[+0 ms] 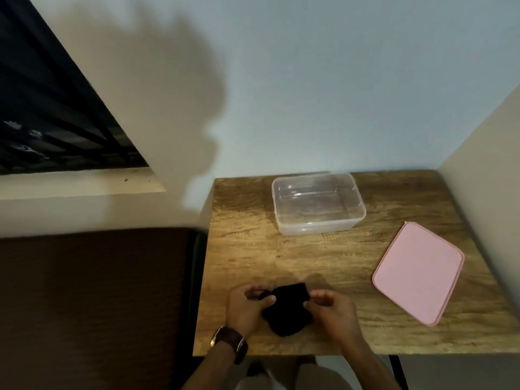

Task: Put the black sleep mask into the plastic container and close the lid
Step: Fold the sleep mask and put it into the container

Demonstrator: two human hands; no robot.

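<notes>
The black sleep mask [288,308] lies bunched near the front edge of the wooden table [247,249]. My left hand [246,305], with a brown watch at the wrist, grips the mask's left side. Fingers of my right hand [332,309] pinch its right edge. The clear plastic container [318,204] stands open and empty at the back of the table, apart from the mask. Its pink lid [419,273] rests flat on the table at the right, separate from the container.
A dark brown mattress [92,299] adjoins the table on the left. Walls close off the back and the right side. A dark barred window [50,114] is at the upper left. My knees show below the table's front edge.
</notes>
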